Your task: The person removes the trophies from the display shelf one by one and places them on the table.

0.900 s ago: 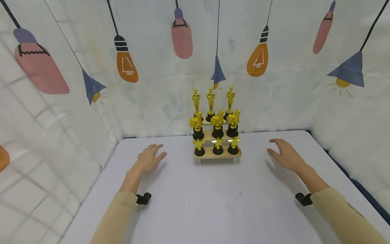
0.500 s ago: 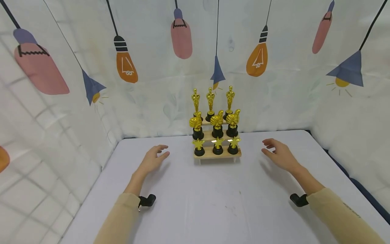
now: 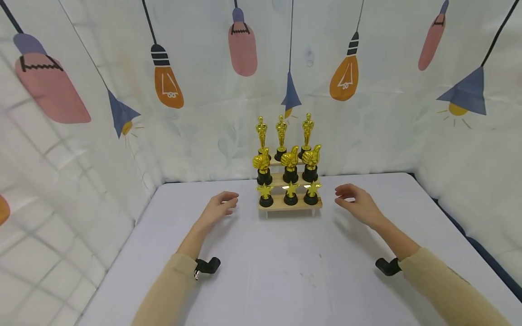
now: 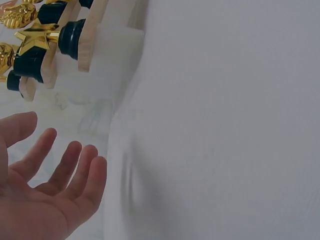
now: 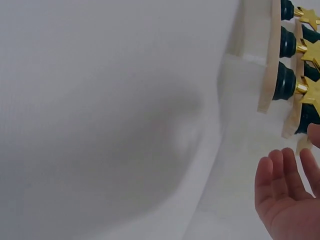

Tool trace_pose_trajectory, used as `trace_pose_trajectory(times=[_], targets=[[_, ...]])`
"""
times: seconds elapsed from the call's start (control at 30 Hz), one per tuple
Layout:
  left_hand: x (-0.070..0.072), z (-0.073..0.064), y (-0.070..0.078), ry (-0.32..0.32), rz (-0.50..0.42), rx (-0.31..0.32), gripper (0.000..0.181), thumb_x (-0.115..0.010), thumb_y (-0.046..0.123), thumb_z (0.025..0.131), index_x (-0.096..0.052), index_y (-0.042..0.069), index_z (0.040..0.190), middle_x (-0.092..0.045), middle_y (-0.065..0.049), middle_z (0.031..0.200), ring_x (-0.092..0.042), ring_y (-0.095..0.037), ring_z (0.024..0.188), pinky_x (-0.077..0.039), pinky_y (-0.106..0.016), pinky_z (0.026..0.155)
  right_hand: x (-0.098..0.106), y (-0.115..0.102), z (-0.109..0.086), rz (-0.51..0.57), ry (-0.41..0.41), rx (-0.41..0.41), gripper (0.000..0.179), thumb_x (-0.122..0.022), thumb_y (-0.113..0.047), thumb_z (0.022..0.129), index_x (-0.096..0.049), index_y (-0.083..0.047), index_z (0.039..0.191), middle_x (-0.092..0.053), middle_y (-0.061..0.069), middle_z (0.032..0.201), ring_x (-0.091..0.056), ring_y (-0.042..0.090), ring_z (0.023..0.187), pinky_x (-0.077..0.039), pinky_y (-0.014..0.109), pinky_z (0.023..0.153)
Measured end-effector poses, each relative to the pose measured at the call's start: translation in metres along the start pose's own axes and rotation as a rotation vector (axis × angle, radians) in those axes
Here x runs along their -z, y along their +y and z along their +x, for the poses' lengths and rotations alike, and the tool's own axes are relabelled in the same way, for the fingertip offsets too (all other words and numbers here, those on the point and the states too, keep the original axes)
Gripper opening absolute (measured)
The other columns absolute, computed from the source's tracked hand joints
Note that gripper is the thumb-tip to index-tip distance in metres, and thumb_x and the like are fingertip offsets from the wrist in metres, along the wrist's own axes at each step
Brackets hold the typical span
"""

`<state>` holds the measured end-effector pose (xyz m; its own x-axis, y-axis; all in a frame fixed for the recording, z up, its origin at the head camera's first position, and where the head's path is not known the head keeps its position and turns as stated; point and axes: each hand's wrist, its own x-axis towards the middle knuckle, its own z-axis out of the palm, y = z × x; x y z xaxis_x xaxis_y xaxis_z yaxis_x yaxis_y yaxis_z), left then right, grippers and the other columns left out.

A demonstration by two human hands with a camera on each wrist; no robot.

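Note:
A three-tier wooden stand [image 3: 281, 207] bears gold trophies on black bases. Star trophies [image 3: 291, 194] line its lowest tier, thumbs-up trophies [image 3: 290, 163] the middle one, and figure statuettes [image 3: 281, 133] the top. To the left of the stand is my left hand [image 3: 218, 209], apart from it, with relaxed fingers and nothing held. My right hand [image 3: 360, 206] is at the other side, its loosely bent fingers pointing toward the stand and holding nothing. In the left wrist view a star trophy [image 4: 37, 37] appears above the fingers; the right wrist view has star trophies [image 5: 311, 50] above the right hand [image 5: 287, 195].
The stand is near the back edge of a table with a white cloth [image 3: 281, 271]. Behind it hangs a pale curtain [image 3: 204, 136] printed with lamps and bulbs. Black wrist cameras [image 3: 209, 266] sit at both cuffs.
Both hands have moved inward toward the stand, the left one to the right and the right one to the left. The stand and its trophies stay in place.

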<state>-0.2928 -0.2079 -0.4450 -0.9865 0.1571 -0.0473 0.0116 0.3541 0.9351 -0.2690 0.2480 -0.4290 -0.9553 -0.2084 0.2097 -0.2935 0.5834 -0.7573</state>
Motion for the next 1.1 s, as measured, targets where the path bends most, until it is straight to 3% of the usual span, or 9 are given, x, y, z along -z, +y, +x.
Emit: trace_pose_trajectory(times=[0.23, 0.37, 0.63, 0.87, 1.1], targets=[[-0.022, 0.008, 0.009, -0.057, -0.309, 0.057, 0.045, -0.058, 0.018, 0.107, -0.051, -0.008, 0.143, -0.048, -0.029, 0.146, -0.053, -0.044, 0.129, -0.054, -0.043, 0.099, -0.009, -0.011, 0.008, 0.075, -0.022, 0.012, 0.038, -0.072, -0.011, 0.098, -0.058, 0.002, 0.131, -0.064, 0.022, 0.126, -0.063, 0.031, 0.113, -0.054, 0.035, 0.093], [-0.032, 0.013, 0.012, -0.068, -0.385, 0.079, 0.045, -0.059, 0.016, 0.106, -0.051, -0.008, 0.143, -0.050, -0.029, 0.143, -0.054, -0.042, 0.127, -0.056, -0.041, 0.097, -0.014, -0.016, 0.010, 0.100, -0.029, -0.009, 0.039, -0.072, -0.010, 0.097, -0.058, 0.001, 0.132, -0.064, 0.023, 0.126, -0.062, 0.032, 0.114, -0.054, 0.031, 0.090], [-0.043, 0.019, 0.015, -0.061, -0.432, 0.118, 0.042, -0.061, 0.015, 0.105, -0.054, -0.005, 0.142, -0.055, -0.022, 0.136, -0.058, -0.036, 0.122, -0.057, -0.038, 0.095, -0.020, -0.017, 0.013, 0.137, -0.022, -0.034, 0.040, -0.072, -0.010, 0.098, -0.057, 0.002, 0.133, -0.065, 0.017, 0.125, -0.062, 0.032, 0.114, -0.054, 0.029, 0.087], [-0.046, 0.021, 0.014, -0.074, -0.456, 0.124, 0.046, -0.060, 0.010, 0.105, -0.050, -0.008, 0.145, -0.053, -0.025, 0.139, -0.060, -0.031, 0.116, -0.056, -0.039, 0.096, -0.026, -0.018, 0.016, 0.209, -0.026, -0.034, 0.041, -0.072, -0.005, 0.096, -0.056, 0.006, 0.133, -0.061, 0.026, 0.128, -0.061, 0.034, 0.114, -0.053, 0.019, 0.084], [-0.053, 0.027, 0.007, -0.082, -0.470, 0.140, 0.045, -0.064, -0.001, 0.100, -0.053, -0.006, 0.143, -0.053, -0.022, 0.136, -0.062, -0.024, 0.106, -0.055, -0.041, 0.098, -0.033, -0.018, 0.016, 0.211, 0.000, -0.056, 0.043, -0.075, -0.007, 0.095, -0.057, 0.006, 0.132, -0.062, 0.023, 0.125, -0.061, 0.036, 0.114, -0.053, 0.021, 0.083]])
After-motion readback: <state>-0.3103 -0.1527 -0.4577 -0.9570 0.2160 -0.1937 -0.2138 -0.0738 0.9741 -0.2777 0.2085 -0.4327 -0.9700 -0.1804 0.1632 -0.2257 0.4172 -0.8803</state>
